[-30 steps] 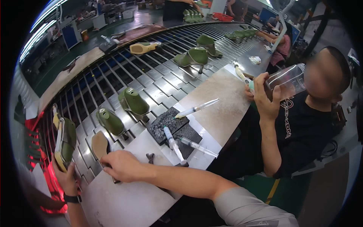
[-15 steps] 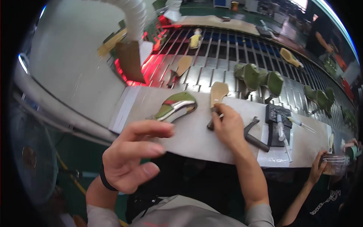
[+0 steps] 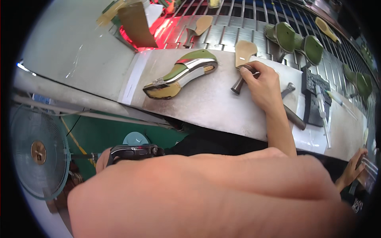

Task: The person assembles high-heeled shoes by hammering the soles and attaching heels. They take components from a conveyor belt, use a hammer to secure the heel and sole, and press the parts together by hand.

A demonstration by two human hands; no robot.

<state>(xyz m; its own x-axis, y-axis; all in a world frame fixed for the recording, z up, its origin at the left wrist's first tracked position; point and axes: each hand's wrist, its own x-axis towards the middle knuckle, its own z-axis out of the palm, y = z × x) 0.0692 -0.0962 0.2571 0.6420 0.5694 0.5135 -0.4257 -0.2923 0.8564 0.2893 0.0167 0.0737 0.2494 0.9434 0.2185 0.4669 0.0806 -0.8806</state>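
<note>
My right hand (image 3: 262,84) rests on the grey workbench (image 3: 206,107) and is shut on a dark tool handle (image 3: 237,84) beside a tan insole (image 3: 245,50). Left of it, a shoe upper with a silver side on a green last (image 3: 180,73) lies on its side, apart from the hand. My left forearm fills the lower picture. A black wristwatch (image 3: 133,150) shows at its wrist. Only a sliver of my left hand (image 3: 101,160) is visible below the bench edge, and its fingers are hidden.
Behind the bench runs a slatted metal conveyor (image 3: 238,27) with several green lasts (image 3: 286,35) and a red glow at its left. A hammer (image 3: 293,115), a black pad (image 3: 315,95) and pens lie to the right. A fan (image 3: 37,152) stands lower left. A co-worker's hand (image 3: 351,170) is at far right.
My left hand, open above the bench half a second ago, has dropped below the bench edge. My right hand stays on the tool by the insole. The view has tilted downward.
</note>
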